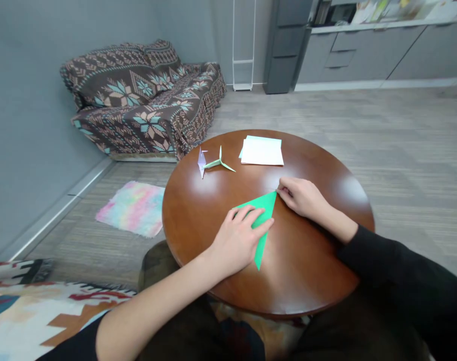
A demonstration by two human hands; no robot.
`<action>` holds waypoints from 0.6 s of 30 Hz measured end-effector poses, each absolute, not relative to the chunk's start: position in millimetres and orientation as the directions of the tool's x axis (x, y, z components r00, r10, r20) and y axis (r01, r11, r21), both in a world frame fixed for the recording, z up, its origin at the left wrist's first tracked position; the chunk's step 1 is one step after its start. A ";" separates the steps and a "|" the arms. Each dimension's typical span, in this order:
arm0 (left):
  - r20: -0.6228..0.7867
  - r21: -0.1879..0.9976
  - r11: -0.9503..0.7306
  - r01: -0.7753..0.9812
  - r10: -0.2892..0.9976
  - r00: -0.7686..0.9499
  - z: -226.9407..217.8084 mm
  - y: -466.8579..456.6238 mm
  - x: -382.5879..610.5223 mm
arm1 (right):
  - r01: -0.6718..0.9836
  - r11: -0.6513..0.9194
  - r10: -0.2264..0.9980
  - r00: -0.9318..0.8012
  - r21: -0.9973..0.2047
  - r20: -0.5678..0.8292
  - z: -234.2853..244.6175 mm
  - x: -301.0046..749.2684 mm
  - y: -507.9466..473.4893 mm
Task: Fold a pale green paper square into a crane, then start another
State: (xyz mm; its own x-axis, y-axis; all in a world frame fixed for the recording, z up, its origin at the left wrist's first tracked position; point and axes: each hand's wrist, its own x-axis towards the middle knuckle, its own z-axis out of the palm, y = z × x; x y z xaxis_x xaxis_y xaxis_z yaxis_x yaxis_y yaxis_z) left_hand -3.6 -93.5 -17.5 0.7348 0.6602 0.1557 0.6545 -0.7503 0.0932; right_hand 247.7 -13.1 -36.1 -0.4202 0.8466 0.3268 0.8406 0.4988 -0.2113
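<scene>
A green sheet of paper, folded to a triangle, lies on the round brown table. My left hand rests flat across it with the fingers spread, covering its left and middle part. At the paper's far right corner, the thumb and fingers of my right hand are pinched together on the tip. One lower corner of the triangle points toward me, bare of either hand.
Toward the table's far left stand a purple origami crane and a pale green three-armed folded paper piece. A stack of white and light blue paper lies at the far edge. Beyond are a patterned sofa and a pastel rug.
</scene>
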 end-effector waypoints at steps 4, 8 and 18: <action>0.175 0.106 -0.751 0.652 0.659 0.731 -18.6 -94.7 -3.5 | 0.879 0.428 0.877 -0.349 -0.208 0.331 -36.9 249.3 -3.4; 0.210 0.177 -0.747 0.641 0.665 0.717 -21.3 -93.6 -5.5 | 0.908 0.319 0.907 -0.210 -0.271 0.364 -38.4 255.6 3.4; 0.234 0.318 -0.672 0.669 0.739 0.632 -16.4 -62.9 -20.9 | 0.549 0.720 0.694 -0.590 -0.424 0.413 -26.9 216.9 -42.5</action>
